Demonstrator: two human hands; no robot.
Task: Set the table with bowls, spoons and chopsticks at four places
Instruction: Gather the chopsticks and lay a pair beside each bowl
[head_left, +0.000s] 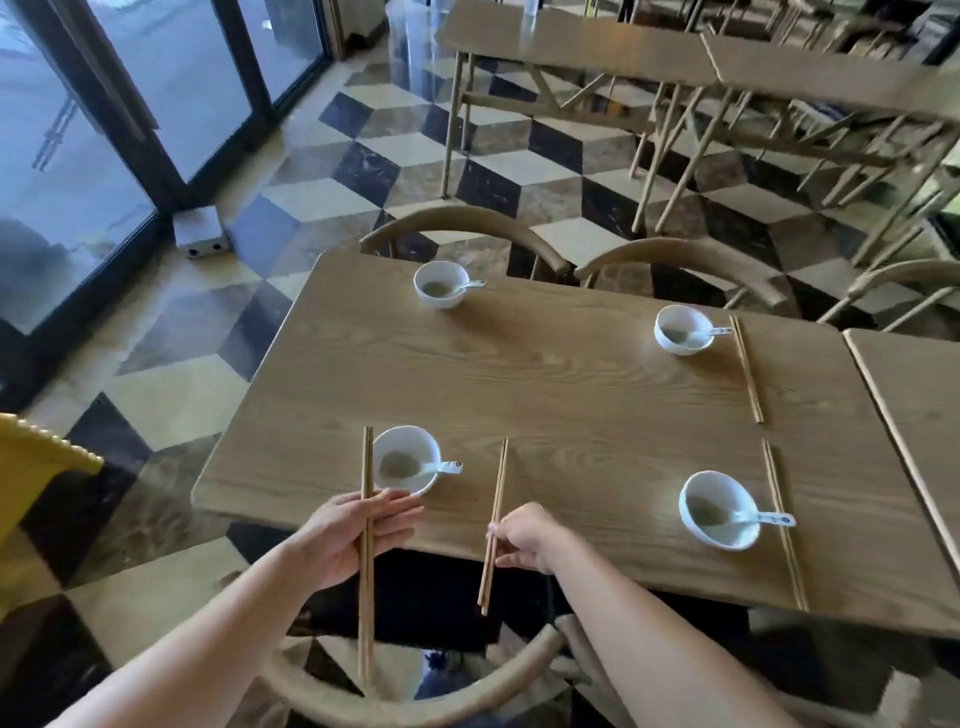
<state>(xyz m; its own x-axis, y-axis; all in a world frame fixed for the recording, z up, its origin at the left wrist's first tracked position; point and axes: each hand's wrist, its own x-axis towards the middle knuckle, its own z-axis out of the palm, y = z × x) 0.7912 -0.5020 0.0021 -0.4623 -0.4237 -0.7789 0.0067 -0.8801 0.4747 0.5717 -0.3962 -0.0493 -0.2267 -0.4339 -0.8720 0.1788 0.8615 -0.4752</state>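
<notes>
Holding one pair of long wooden chopsticks (367, 545) in my left hand (347, 540) and another (493, 525) pinched in my right hand's (524, 538) fingers at lower centre, I judge that next I lay them beside the two white ceramic bowls (405, 460) still lacking pairs on the wooden desk (571, 395).

Daylight from glass doors (130, 104) – soft blur, edges bowed.
</notes>
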